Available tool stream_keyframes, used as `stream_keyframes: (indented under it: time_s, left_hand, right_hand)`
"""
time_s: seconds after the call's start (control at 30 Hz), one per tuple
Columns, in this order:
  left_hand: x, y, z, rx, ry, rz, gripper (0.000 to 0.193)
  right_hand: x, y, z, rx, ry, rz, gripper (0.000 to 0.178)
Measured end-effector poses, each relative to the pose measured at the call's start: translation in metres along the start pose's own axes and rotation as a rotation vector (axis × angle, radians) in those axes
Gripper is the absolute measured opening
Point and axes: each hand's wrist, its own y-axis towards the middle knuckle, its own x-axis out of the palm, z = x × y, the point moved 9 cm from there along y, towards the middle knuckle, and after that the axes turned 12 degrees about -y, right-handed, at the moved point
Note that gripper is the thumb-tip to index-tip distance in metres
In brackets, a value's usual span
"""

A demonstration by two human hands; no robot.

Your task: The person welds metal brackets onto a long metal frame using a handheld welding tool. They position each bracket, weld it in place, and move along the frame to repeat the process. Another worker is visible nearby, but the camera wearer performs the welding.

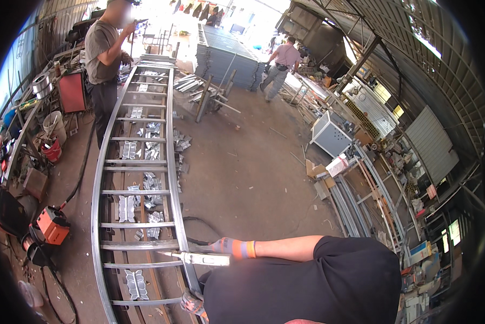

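My left hand (pixel 194 305), in a grey and orange glove, is closed on the near right rail of a long metal ladder frame (pixel 110 223). My right hand (pixel 232 248), gloved in grey with an orange cuff, is beside the same rail, its fingers partly hidden. Just below it is a pale cylindrical tool (pixel 205 259), its thin tip pointing left over a rung. A black cable (pixel 199 222) runs close to this hand; what the fingers hold is unclear. Shaped silver metal pieces (pixel 136 284) lie beneath the rungs, several heaped farther along.
A person (pixel 103 51) stands at the frame's far left, and another (pixel 280 65) is beyond a stack of panels (pixel 226 56). An orange machine (pixel 53 225) sits left on the floor, with cables. A grey cabinet (pixel 331 135) and metal tubes (pixel 350 202) are to the right.
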Motion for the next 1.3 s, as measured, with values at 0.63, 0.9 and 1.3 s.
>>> stream_keyframes:
  time_s: [0.63,0.9,1.3]
  left_hand:
    - [0.018,-0.013,-0.021,-0.069,0.067,-0.043,0.048]
    - [0.007,-0.006,-0.007,-0.067,0.022,-0.032,0.047]
    - [0.012,-0.004,-0.008,-0.053,0.029,-0.022,0.045]
  right_hand:
    - [-0.013,-0.007,-0.009,0.008,-0.006,0.083,0.039]
    - [-0.006,0.0,-0.002,-0.013,0.016,0.108,0.033]
    - [-0.022,0.0,-0.011,0.028,0.068,0.091,0.037]
